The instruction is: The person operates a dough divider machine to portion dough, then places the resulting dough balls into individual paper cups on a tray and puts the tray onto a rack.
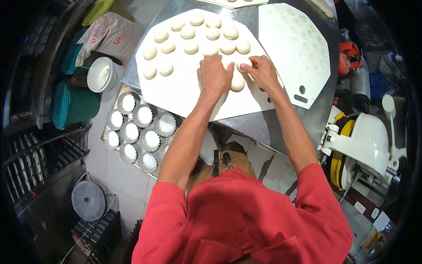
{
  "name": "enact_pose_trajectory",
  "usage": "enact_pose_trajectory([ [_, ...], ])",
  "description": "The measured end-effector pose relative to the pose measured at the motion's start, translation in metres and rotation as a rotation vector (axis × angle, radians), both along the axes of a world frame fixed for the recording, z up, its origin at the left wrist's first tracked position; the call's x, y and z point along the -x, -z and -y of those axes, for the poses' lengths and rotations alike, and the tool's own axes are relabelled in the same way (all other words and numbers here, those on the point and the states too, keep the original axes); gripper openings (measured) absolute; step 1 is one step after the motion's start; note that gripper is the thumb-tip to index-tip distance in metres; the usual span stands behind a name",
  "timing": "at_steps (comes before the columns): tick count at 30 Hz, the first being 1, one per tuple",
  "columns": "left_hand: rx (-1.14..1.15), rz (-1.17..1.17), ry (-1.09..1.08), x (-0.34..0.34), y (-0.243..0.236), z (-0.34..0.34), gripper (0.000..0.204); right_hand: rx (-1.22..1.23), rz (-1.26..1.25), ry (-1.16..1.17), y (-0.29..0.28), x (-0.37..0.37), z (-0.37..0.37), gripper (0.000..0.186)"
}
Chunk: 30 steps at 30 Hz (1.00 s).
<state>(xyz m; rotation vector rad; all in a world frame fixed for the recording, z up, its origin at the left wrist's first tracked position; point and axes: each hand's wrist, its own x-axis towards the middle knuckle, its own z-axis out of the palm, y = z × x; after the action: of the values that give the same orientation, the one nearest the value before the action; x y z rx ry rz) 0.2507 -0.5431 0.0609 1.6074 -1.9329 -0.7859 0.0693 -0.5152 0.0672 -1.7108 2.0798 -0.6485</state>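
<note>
Rounded, pale dough balls (187,32) lie in loose rows on a white, many-sided board (176,94). At its near right part, my right hand (262,72) pinches a dough ball (243,65) between thumb and fingers. Close by on the left, my left hand (215,75) rests low over the board with fingers bent down and thumb out to the right; whatever lies under its palm is hidden. Just beyond its fingertips sits another dough ball (211,49). Between the two hands, slightly nearer me, is a single dough ball (237,82).
A second pale board (303,53) with round marks lies at the right on the metal table (307,119). Fluted tins (131,132) holding white contents stand on a tray at lower left. Beyond them are a white bucket (100,79) and a sack (115,35). A white machine (365,141) stands right.
</note>
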Motion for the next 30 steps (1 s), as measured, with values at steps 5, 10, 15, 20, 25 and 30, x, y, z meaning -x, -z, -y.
enact_pose_trajectory([
  [5,-0.177,-0.313,0.036,0.001,0.005,-0.002,0.040,-0.051,0.574,0.055,0.002,0.001,0.006,0.036],
  [10,-0.586,-0.654,-0.018,-0.010,-0.006,-0.006,0.049,-0.169,1.227,0.086,-0.015,0.027,0.037,0.032],
  [15,-0.273,-0.047,0.166,-0.007,-0.005,-0.016,0.058,-0.082,-0.105,-0.152,-0.014,-0.012,0.093,0.037],
  [20,-0.153,-0.187,0.148,0.008,0.009,-0.037,0.029,-0.019,-0.157,-0.354,0.008,-0.005,0.118,0.039],
  [25,-0.168,-0.303,0.022,-0.044,-0.012,-0.085,0.033,-0.091,-0.152,-0.308,0.000,-0.028,0.102,0.041],
  [30,-0.029,-0.472,-0.342,-0.192,-0.017,-0.179,0.025,0.090,0.174,-0.468,-0.027,-0.122,0.023,0.032],
])
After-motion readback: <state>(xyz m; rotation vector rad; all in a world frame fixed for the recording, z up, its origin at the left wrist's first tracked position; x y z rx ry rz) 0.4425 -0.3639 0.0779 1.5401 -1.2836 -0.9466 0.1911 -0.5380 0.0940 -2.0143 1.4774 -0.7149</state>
